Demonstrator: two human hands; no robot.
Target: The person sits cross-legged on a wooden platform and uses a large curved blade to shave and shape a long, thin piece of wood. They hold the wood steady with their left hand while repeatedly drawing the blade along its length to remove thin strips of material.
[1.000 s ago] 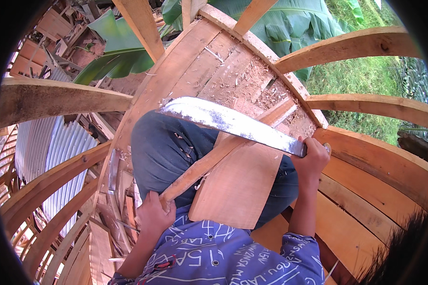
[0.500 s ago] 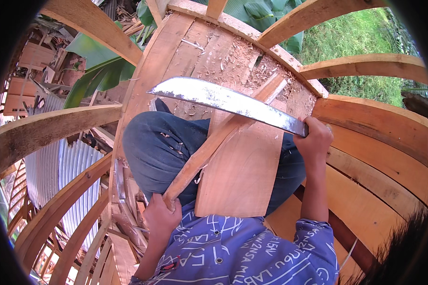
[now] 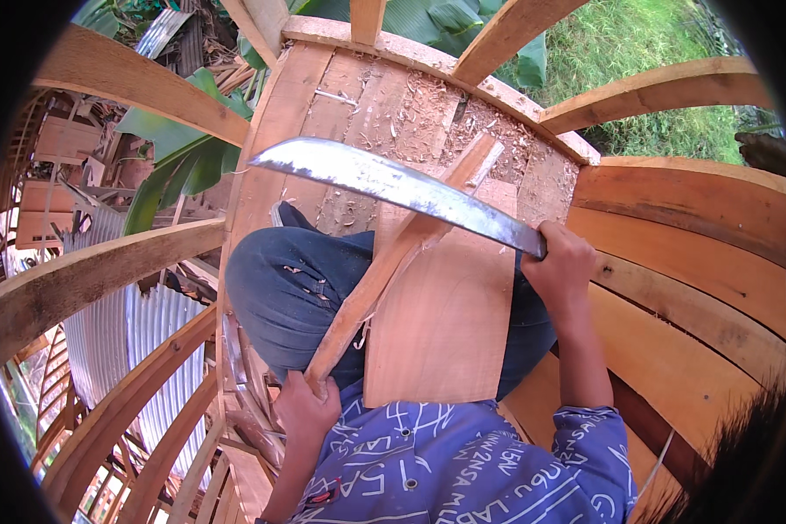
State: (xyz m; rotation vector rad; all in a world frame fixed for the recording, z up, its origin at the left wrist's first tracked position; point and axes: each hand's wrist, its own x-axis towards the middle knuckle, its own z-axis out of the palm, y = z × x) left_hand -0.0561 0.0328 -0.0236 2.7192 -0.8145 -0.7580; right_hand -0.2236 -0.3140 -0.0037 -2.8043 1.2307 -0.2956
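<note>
Nearest lay the person's blue shirt [image 3: 463,467] with its white print, and just beyond its left side the left hand [image 3: 308,409] had its grip clamped around the near end of a wooden stick [image 3: 397,253]. The stick slanted away to the right over a flat board [image 3: 445,323], which lay across the lap between legs in dark, torn trousers [image 3: 275,275]. The right hand [image 3: 561,262] had its grip closed around the handle of a long machete [image 3: 367,179], whose blade crossed above the stick, its tip pointing left; whether edge and wood touched could not be told. Farther off, pale shavings [image 3: 421,109] littered the planked floor [image 3: 310,105]. Orange-brown side planks [image 3: 681,244] rose at right, curved ribs [image 3: 105,275] stood around, and outside were corrugated sheets [image 3: 162,349], broad green leaves [image 3: 179,144] and grass [image 3: 620,52].
</note>
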